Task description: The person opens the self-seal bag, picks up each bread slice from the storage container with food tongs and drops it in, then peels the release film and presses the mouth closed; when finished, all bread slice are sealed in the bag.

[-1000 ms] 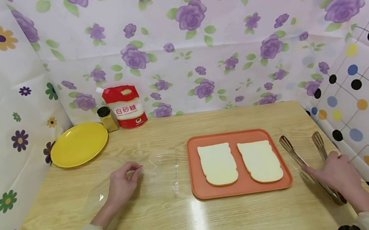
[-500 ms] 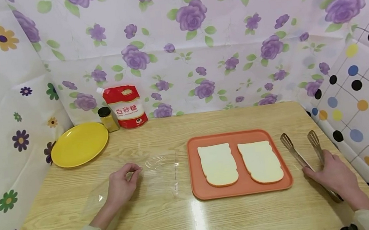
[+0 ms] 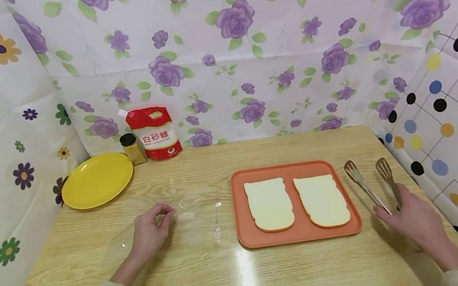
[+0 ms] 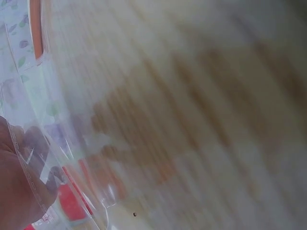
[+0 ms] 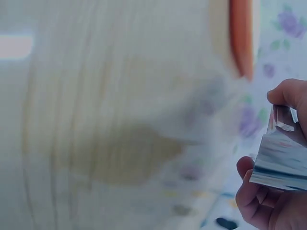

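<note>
My left hand [image 3: 151, 231] pinches the edge of a clear plastic bag [image 3: 200, 220] with thumb and forefinger. In the left wrist view the transparent film of the bag crosses in front of the fingers [image 4: 19, 191]. Metal tongs [image 3: 364, 184] with slotted ends are in my right hand [image 3: 416, 218], their two arms spread and pointing away from me. The right wrist view shows the thumb and curled fingers around the shiny tongs [image 5: 283, 160]. Left of the tongs, two white bread slices [image 3: 270, 204] with brown crusts lie side by side on an orange tray [image 3: 245, 242].
A yellow plate [image 3: 98, 180] sits at the back left of the wooden table [image 3: 195, 285]. Beside it stand a small black-capped jar [image 3: 133, 150] and a red-and-white sugar pouch [image 3: 155, 133]. Patterned cloth walls [image 3: 242, 74] enclose the back and both sides.
My right hand has shifted slightly left, and the tongs' tips have moved farther from me and closer together. The left hand stays in place on the bag.
</note>
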`<state>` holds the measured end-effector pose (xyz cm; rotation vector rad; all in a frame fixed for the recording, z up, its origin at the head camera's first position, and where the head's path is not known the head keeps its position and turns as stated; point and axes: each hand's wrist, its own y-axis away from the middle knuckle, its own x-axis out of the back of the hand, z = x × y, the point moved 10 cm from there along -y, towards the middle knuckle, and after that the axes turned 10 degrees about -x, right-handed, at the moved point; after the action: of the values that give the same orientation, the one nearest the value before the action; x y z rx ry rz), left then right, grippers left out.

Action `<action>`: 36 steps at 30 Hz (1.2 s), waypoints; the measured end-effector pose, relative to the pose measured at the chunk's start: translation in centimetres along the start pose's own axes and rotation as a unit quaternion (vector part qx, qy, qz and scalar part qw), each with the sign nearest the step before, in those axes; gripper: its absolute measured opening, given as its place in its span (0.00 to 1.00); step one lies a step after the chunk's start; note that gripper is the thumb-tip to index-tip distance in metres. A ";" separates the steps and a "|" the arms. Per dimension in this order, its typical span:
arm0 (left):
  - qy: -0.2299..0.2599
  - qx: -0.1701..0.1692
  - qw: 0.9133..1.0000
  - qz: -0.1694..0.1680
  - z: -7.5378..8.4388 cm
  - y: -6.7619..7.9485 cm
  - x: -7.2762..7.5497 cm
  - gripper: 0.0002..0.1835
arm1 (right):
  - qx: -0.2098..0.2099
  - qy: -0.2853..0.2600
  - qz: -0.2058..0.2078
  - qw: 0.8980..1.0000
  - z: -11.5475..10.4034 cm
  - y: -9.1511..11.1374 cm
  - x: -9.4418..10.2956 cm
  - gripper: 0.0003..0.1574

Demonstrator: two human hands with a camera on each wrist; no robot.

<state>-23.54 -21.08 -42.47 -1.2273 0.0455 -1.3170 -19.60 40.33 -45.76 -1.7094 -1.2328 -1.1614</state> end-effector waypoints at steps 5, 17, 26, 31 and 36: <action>-0.002 -0.002 1.000 0.003 0.2 -0.1 0.1 0.13 | 0.002 0.000 -0.016 1.000 -3.2 2.5 0.6 0.59; -0.001 -0.013 1.000 -0.002 0.3 -0.2 0.0 0.12 | -0.022 0.002 -0.027 0.999 -8.5 9.5 -1.5 0.58; 0.001 -0.022 1.000 -0.002 0.4 -0.1 -0.1 0.11 | -0.029 0.025 -0.053 0.998 -9.4 10.8 -3.6 0.60; -0.003 -0.011 1.000 -0.004 0.2 -0.2 -0.2 0.12 | -0.025 0.028 -0.058 0.998 -9.6 10.9 -3.8 0.61; -0.002 -0.008 1.000 -0.004 0.3 -0.2 -0.1 0.11 | -0.028 0.042 -0.073 0.996 -9.9 11.0 -4.0 0.59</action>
<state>-23.49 -20.75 -42.27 -1.2439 0.0486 -1.3229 -12.07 27.02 -46.68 -1.6146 -1.3017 -1.3517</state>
